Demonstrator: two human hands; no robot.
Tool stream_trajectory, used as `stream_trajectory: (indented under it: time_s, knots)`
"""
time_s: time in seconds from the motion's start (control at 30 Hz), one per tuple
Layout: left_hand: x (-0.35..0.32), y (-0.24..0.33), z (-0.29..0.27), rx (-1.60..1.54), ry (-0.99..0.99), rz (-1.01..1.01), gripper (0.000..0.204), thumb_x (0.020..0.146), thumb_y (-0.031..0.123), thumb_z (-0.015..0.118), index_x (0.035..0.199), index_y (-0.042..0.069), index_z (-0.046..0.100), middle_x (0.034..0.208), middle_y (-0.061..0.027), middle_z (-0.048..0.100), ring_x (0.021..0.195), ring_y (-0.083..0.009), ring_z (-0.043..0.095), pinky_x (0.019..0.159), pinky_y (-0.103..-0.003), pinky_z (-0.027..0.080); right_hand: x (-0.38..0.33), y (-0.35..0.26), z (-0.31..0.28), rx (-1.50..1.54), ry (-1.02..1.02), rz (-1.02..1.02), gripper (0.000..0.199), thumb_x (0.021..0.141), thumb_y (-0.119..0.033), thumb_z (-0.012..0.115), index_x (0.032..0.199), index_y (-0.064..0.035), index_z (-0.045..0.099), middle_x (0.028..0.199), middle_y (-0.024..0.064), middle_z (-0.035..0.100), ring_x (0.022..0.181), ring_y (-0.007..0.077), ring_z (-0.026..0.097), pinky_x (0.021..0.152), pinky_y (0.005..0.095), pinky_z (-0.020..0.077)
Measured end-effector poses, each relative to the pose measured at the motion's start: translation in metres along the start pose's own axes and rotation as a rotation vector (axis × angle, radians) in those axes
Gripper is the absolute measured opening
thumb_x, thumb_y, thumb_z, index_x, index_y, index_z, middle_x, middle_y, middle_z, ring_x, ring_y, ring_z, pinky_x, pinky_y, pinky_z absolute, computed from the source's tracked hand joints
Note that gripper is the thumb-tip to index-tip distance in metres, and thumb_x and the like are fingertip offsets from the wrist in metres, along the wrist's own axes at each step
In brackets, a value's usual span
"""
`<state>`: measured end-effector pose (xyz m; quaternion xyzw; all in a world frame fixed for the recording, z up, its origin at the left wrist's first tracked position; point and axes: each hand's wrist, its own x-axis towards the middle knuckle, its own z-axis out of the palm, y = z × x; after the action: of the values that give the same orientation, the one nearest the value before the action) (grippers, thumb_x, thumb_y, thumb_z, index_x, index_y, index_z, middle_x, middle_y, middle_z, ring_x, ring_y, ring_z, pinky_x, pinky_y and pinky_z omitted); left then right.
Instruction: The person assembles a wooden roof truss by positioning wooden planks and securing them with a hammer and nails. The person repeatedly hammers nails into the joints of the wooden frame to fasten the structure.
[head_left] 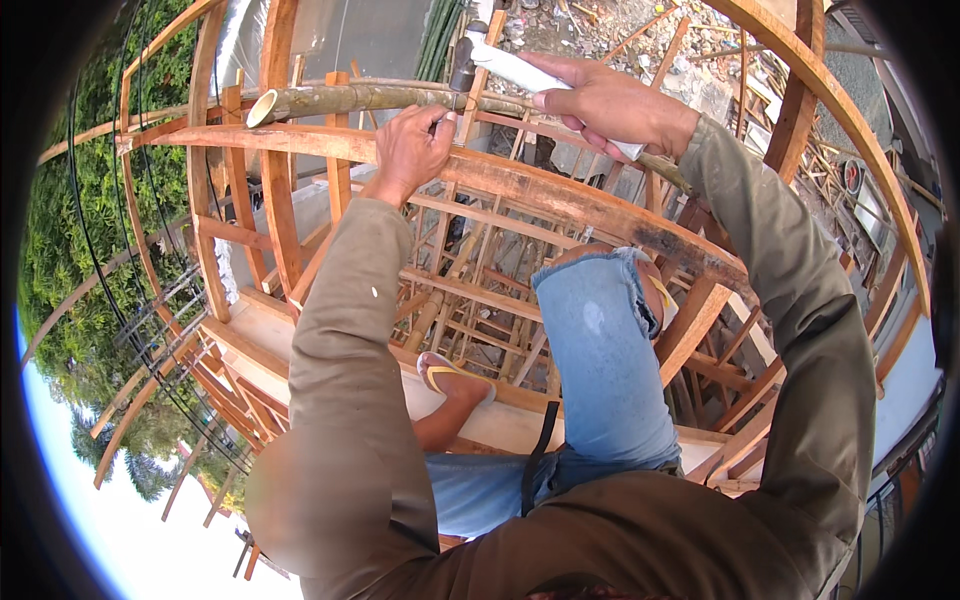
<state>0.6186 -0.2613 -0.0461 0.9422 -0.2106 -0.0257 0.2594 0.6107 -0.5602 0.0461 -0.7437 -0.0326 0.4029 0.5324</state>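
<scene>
My right hand is wrapped around the white handle of a hammer. The dark hammer head points left and hangs just above the bamboo pole. Below that pole, my left hand is closed with its fingers curled beside the thick wooden beam. Whatever it may be pinching is too small or hidden to name. The hammer head and my left fingers are apart. The bamboo pole lies across upright timbers, its cut hollow end toward the left.
I am high on an open timber frame, with a sandalled foot on a ledge. Deep gaps between the lumber pieces drop to rubble below. Dark cables run along the left, by trees. A curved beam rises at right.
</scene>
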Motion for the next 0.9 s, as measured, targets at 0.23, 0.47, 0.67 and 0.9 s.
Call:
stream_trajectory:
  time_s: [0.23,0.47,0.67,0.9]
  knots:
    - [0.0,-0.001,-0.001,0.041,-0.024,-0.006,0.02,0.092,0.026,0.066,0.086,0.009,0.074,0.074,-0.012,0.068,0.075,-0.0338,0.067,0.065,-0.046,0.051,0.003,-0.014,-0.003,0.138,0.539,-0.194,0.053,0.107,-0.029,0.05,0.157,-0.0144,0.04,0.077,0.0018,0.053,0.048,0.0091,0.049,0.042,0.0264,0.0476]
    - [0.003,0.004,-0.003,0.044,-0.002,0.009,0.019,0.091,0.024,0.066,0.083,0.008,0.072,0.078,-0.0114,0.07,0.077,-0.0336,0.067,0.065,-0.047,0.051,0.004,-0.006,0.003,0.071,0.325,-0.113,0.063,0.107,-0.027,0.049,0.165,-0.0226,0.024,0.075,-0.0002,0.048,0.048,0.0061,0.048,0.041,0.0227,0.047]
    - [-0.001,0.001,-0.002,0.026,-0.002,0.002,0.021,0.091,0.024,0.066,0.08,0.007,0.07,0.079,-0.0122,0.07,0.078,-0.0343,0.067,0.066,-0.047,0.051,0.003,0.001,0.006,-0.02,0.006,0.025,0.064,0.106,-0.024,0.049,0.165,-0.0214,0.024,0.075,0.0014,0.051,0.048,0.0064,0.049,0.04,0.0249,0.0461]
    - [0.001,-0.003,0.004,-0.041,0.129,-0.199,0.018,0.093,0.021,0.062,0.085,0.006,0.068,0.076,-0.015,0.065,0.08,-0.0393,0.061,0.073,-0.048,0.048,-0.024,-0.008,0.008,0.178,0.239,-0.042,0.068,0.104,-0.022,0.05,0.165,-0.0116,0.021,0.076,0.0034,0.054,0.053,0.0094,0.048,0.045,0.0287,0.046]
